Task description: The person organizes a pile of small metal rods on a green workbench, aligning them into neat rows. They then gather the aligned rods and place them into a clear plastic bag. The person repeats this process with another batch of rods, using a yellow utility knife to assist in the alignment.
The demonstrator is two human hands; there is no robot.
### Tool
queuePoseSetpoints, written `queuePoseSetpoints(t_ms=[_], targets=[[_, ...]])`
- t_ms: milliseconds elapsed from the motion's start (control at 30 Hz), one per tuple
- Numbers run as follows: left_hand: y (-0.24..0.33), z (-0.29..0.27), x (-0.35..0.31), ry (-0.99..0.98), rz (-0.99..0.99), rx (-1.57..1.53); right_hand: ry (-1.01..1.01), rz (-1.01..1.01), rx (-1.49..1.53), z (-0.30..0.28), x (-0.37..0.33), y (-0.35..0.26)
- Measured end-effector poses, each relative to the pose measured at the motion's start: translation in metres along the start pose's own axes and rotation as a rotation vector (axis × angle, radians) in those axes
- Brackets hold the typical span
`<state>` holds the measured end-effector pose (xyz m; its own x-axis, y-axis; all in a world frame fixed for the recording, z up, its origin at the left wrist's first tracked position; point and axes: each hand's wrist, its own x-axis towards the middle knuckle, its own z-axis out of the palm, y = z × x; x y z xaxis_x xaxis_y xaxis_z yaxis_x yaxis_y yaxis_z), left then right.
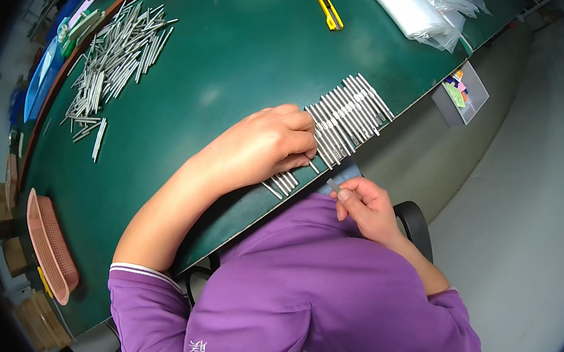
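Purple shirt (290,263), right hand (368,207) pinching grey piece (332,185), in gap before table edge (246,228) — left hand (275,139) over rods (347,117); its grip unclear

Grn tbl (237,58), blk chair (415,227), pale gry flr (524,220) to R

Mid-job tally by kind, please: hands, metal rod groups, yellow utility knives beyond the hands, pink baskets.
Hands: 2 (left hand, right hand)
Metal rod groups: 2 (loose pile, side-by-side row partly hidden by the left hand)
Yellow utility knife: 1
Pink basket: 1
Total: 6
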<state>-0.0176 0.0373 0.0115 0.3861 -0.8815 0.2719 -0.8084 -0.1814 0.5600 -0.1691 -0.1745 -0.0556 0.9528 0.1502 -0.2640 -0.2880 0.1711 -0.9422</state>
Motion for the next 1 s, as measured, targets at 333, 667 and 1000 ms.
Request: queuePoseSetpoints(t_ms=[333, 667, 1000], targets=[[0.003, 0.007, -0.002, 0.043, -0.005, -0.028, 0.018, -0.046, -0.042, 0.004, 0.007, -0.007], [0.004, 0.013, -0.004, 0.063, 0.025, 0.049, 0.023, -0.046, -0.058, 0.008, 0.007, -0.01], [0.006, 0.015, -0.004, 0.093, 0.008, 0.081, 0.034, -0.052, -0.081, 0.009, 0.012, -0.007]])
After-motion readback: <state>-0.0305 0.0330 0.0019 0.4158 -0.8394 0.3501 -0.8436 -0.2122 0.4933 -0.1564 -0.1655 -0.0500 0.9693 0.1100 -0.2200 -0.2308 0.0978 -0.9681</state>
